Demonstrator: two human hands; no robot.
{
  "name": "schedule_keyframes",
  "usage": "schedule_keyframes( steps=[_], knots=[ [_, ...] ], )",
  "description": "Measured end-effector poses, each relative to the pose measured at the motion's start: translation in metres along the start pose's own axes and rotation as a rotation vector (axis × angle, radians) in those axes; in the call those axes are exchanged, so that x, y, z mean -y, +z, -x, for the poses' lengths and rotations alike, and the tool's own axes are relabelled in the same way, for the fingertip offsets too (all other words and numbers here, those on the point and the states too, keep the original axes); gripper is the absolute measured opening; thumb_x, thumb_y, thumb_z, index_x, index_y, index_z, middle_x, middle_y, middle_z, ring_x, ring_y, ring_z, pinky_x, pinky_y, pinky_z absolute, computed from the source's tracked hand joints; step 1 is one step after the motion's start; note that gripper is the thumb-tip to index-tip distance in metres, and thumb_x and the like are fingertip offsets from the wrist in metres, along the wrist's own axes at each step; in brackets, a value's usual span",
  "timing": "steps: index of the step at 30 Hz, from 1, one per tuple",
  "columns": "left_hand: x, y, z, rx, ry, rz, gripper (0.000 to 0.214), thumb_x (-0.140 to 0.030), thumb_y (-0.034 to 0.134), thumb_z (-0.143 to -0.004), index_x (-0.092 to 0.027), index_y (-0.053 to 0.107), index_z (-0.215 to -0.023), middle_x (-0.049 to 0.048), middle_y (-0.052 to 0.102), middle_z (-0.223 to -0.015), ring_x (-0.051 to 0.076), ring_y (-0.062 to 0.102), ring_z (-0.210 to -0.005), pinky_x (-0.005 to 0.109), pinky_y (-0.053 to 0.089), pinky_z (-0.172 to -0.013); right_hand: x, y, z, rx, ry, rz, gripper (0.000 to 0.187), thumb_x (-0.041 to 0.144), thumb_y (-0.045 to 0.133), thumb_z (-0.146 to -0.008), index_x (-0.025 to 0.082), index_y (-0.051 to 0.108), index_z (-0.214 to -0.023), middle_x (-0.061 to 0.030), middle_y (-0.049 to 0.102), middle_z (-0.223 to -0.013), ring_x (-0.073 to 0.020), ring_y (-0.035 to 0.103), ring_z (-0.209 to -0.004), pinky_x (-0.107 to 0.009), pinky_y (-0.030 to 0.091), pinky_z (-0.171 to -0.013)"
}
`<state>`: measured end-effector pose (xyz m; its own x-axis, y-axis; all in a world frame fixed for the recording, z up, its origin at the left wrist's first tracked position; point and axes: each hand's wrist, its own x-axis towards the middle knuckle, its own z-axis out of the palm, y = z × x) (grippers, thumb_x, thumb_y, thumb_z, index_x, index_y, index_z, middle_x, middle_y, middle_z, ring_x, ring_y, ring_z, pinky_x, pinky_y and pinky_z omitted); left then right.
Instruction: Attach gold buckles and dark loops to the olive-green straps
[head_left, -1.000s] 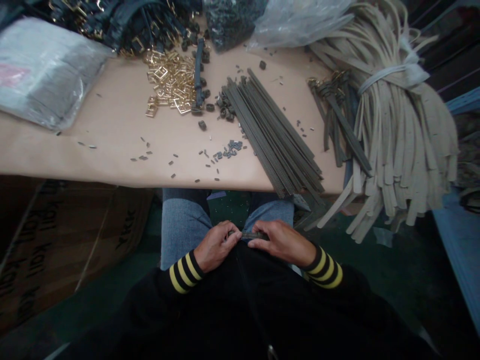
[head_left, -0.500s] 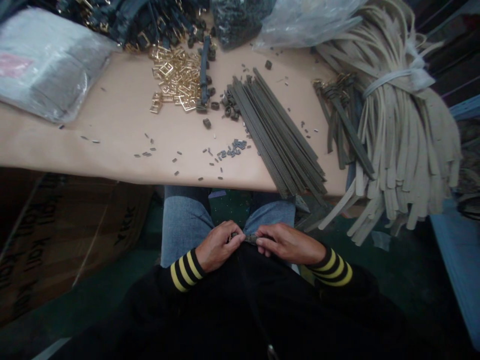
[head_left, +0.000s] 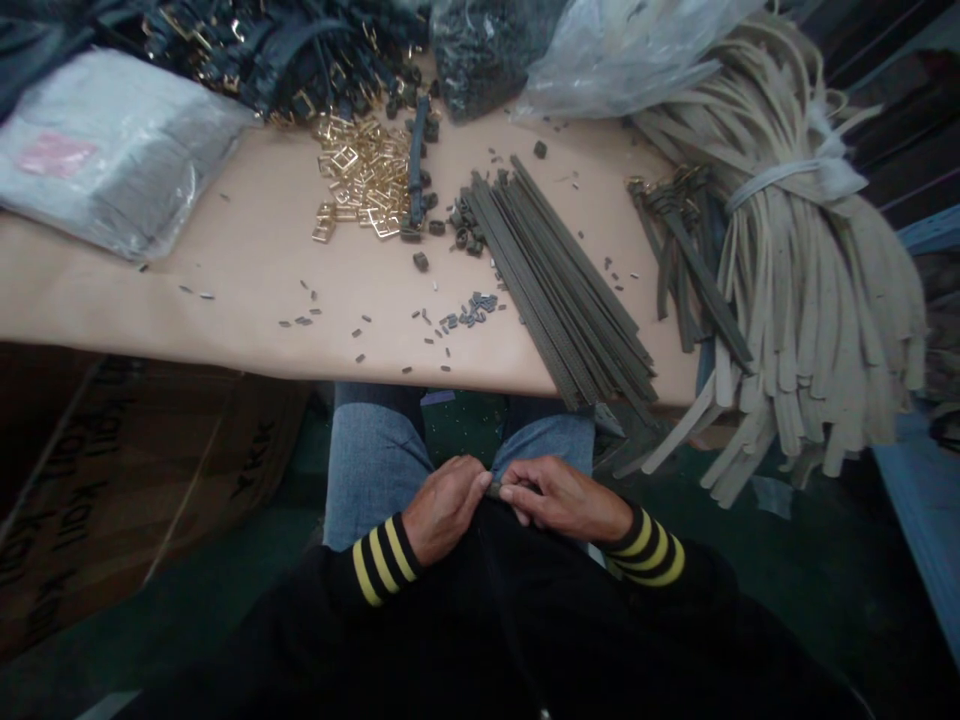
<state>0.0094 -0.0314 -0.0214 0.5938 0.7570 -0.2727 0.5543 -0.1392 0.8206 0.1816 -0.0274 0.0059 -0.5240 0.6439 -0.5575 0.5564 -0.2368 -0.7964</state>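
Note:
Above my lap, my left hand and my right hand meet, both closed on a small olive strap piece. Only a short stretch of it shows between the fingertips; the rest is covered by my fingers. On the table edge beyond lies a bundle of dark olive straps. Small olive loops sit at its far end. A heap of gold buckles is further left, beside a dark strap. Tiny dark metal clips are scattered nearer to me.
A tied bundle of beige straps hangs over the table's right edge, beside finished-looking olive straps with buckles. Dark buckled straps and a plastic-wrapped packet lie at the back left. A cardboard box stands below the table.
My hands have drawn closer together, and less of the strap piece shows between them. The whole view has shifted slightly; the things on the table stay where they were.

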Motion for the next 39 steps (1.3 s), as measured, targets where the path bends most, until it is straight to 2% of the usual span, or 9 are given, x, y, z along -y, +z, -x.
schedule_keyframes(
  steps=[7, 12, 15, 21, 22, 24, 28, 32, 39],
  knots=[
    [0.005, 0.011, -0.002, -0.272, 0.241, -0.251, 0.021, -0.018, 0.028, -0.084, -0.019, 0.040, -0.067, 0.0000, 0.047, -0.058, 0.013, 0.047, -0.054, 0.023, 0.038, -0.049, 0.010, 0.008, -0.008, -0.010, -0.024, -0.018, 0.016, 0.012, 0.040, -0.074, 0.014, 0.047, -0.060, 0.0024, 0.052, -0.050, -0.0063, 0.046, -0.044, -0.015, 0.035, -0.046],
    [-0.007, -0.007, -0.016, -0.393, 0.413, -0.229, 0.013, -0.026, 0.035, -0.083, -0.018, 0.042, -0.091, 0.0024, 0.054, -0.069, 0.014, 0.053, -0.062, 0.024, 0.045, -0.054, 0.022, -0.007, -0.001, -0.076, -0.002, -0.044, 0.015, 0.021, 0.041, -0.078, 0.014, 0.050, -0.068, 0.0028, 0.052, -0.050, -0.0054, 0.044, -0.042, -0.014, 0.033, -0.042],
    [-0.016, -0.032, -0.031, -0.503, 0.415, -0.262, 0.025, -0.026, 0.036, -0.083, -0.015, 0.036, -0.105, 0.0068, 0.054, -0.082, 0.015, 0.054, -0.069, 0.026, 0.047, -0.058, 0.041, -0.050, 0.016, -0.128, 0.040, -0.015, 0.016, 0.026, 0.039, -0.080, 0.014, 0.049, -0.074, 0.0027, 0.053, -0.054, -0.0044, 0.041, -0.038, -0.014, 0.031, -0.038],
    [-0.005, -0.080, -0.073, -0.751, 0.417, -0.507, 0.012, -0.016, 0.040, -0.080, -0.014, 0.045, -0.090, 0.0080, 0.054, -0.078, 0.019, 0.051, -0.075, 0.032, 0.046, -0.067, 0.050, -0.193, 0.028, -0.796, 0.150, 0.614, 0.019, 0.029, 0.042, -0.078, 0.014, 0.054, -0.076, -0.0046, 0.057, -0.063, -0.0141, 0.053, -0.056, -0.024, 0.040, -0.054],
    [-0.002, -0.084, -0.079, -0.763, 0.402, -0.540, 0.011, -0.016, 0.040, -0.080, -0.013, 0.046, -0.087, 0.0077, 0.054, -0.076, 0.019, 0.051, -0.073, 0.032, 0.045, -0.067, 0.047, -0.211, 0.022, -0.976, 0.200, 0.765, 0.017, 0.028, 0.047, -0.075, 0.013, 0.055, -0.078, -0.0080, 0.059, -0.071, -0.0180, 0.055, -0.067, -0.027, 0.040, -0.061],
    [0.003, -0.088, -0.089, -0.772, 0.356, -0.595, 0.011, -0.018, 0.039, -0.080, -0.014, 0.049, -0.083, 0.0068, 0.054, -0.074, 0.018, 0.050, -0.071, 0.031, 0.044, -0.065, 0.041, -0.231, 0.003, -1.076, 0.206, 0.878, 0.022, 0.028, 0.051, -0.073, 0.011, 0.056, -0.086, -0.0126, 0.060, -0.085, -0.0217, 0.055, -0.081, -0.029, 0.039, -0.069],
    [0.005, -0.086, -0.095, -0.755, 0.309, -0.699, 0.013, -0.019, 0.039, -0.080, -0.015, 0.051, -0.081, 0.0059, 0.055, -0.073, 0.018, 0.050, -0.070, 0.031, 0.042, -0.063, 0.031, -0.223, -0.052, -0.863, 0.150, 0.774, 0.019, 0.028, 0.050, -0.075, 0.014, 0.059, -0.085, -0.0073, 0.064, -0.081, -0.0159, 0.057, -0.074, -0.023, 0.039, -0.066],
    [0.004, -0.084, -0.093, -0.739, 0.308, -0.747, 0.012, -0.018, 0.040, -0.080, -0.014, 0.051, -0.082, 0.0060, 0.056, -0.074, 0.018, 0.050, -0.071, 0.030, 0.042, -0.063, 0.025, -0.205, -0.091, -0.830, 0.155, 0.739, 0.014, 0.026, 0.051, -0.074, 0.015, 0.059, -0.077, -0.0066, 0.064, -0.074, -0.0156, 0.057, -0.070, -0.022, 0.038, -0.061],
    [0.003, -0.084, -0.094, -0.748, 0.301, -0.733, 0.014, -0.019, 0.039, -0.080, -0.014, 0.052, -0.080, 0.0068, 0.056, -0.073, 0.019, 0.050, -0.070, 0.031, 0.041, -0.061, 0.040, -0.205, -0.080, -0.824, 0.118, 0.704, 0.010, 0.017, 0.047, -0.073, 0.014, 0.055, -0.068, -0.0054, 0.060, -0.068, -0.0145, 0.054, -0.065, -0.022, 0.036, -0.059]
  ],
)
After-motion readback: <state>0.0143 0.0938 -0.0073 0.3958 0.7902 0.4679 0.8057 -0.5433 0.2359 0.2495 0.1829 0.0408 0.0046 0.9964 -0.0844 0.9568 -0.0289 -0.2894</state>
